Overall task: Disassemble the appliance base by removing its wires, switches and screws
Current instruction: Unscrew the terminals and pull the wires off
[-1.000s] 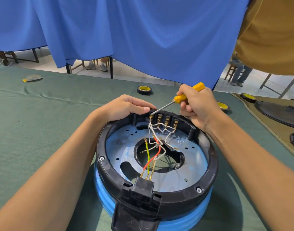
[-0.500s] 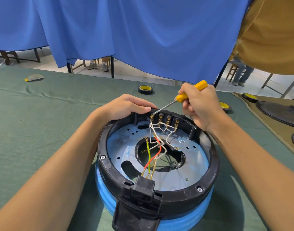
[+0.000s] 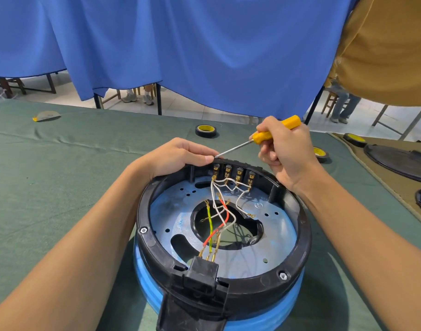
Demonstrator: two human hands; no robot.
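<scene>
Base (image 3: 301, 235) sits on the table (image 3: 61, 175): rigid plastic, probably light. The left hand (image 3: 178, 156) grips its far rim. The right hand (image 3: 286, 149) holds the screwdriver (image 3: 264, 136), tip by the switches (image 3: 233, 172). The wires (image 3: 225, 211) look thin and limp, best pulled by their terminals.

Loose wires (image 3: 226, 217) cross the middle opening of the appliance base (image 3: 301, 235) and block it. The left hand (image 3: 178, 156) and the screwdriver (image 3: 262, 136) cover its far rim. The green table (image 3: 61, 175) on the left gives free room.

Blue curtain (image 3: 180, 44) hangs behind green-clothed table (image 3: 61, 163); pale tiled floor (image 3: 68, 96) beyond.
</scene>
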